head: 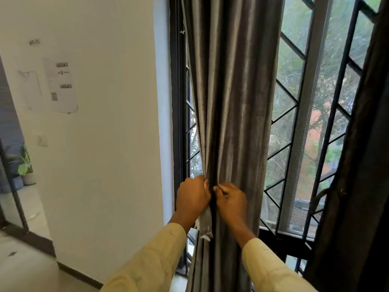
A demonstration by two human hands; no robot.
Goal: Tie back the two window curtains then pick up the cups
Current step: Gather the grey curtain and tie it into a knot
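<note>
Cream sleeves (271, 268), then left hand (192, 197) and right hand (231, 200), both closed on the gathered grey curtain (231, 102) at the window's (294, 127) left edge; dark curtain (362, 165) at right edge.

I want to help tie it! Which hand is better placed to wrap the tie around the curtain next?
Probably the left hand: it grips the gathered curtain at its edge, where a pale strip hangs below it. The right hand pinches the front folds.

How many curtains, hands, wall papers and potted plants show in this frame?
Curtains: 2, a grey curtain and a dark curtain
Hands: 2, left hand and right hand
Wall papers: 2, paper and paper
Potted plants: 1, plant
Total: 7
</note>
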